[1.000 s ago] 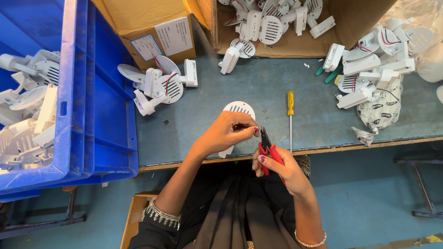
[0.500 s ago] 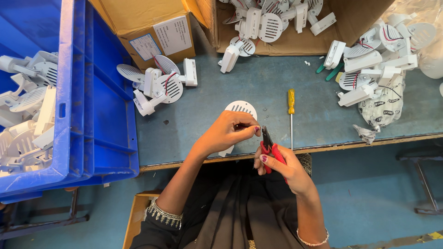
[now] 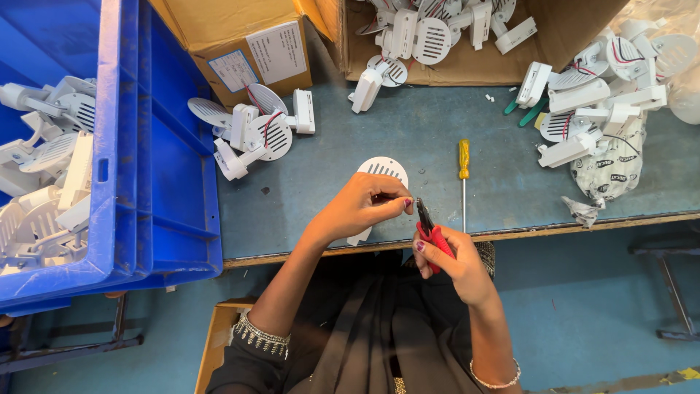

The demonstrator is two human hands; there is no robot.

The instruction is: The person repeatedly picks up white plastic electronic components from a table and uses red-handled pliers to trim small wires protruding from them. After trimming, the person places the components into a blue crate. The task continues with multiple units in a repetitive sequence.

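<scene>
At the near edge of the desk (image 3: 437, 175), the left hand (image 3: 357, 208) pinches a white slotted lamp part (image 3: 383, 169), its grip closed on something small at the fingertips. Right hand (image 3: 456, 266) has its grip clamped on red-handled pliers (image 3: 430, 232), nose meeting that pinch. Cutting well likely calls for steady support close to the nose. A yellow screwdriver (image 3: 463, 157) lies beside; blue crate (image 3: 146, 146) and cardboard boxes (image 3: 240, 44) flank the grey-blue surface.

Left hand (image 3: 361, 208) pinches perhaps a wire on a white slotted part (image 3: 380, 171); right hand (image 3: 450, 257) grips red-handled pliers (image 3: 430, 230).
</scene>
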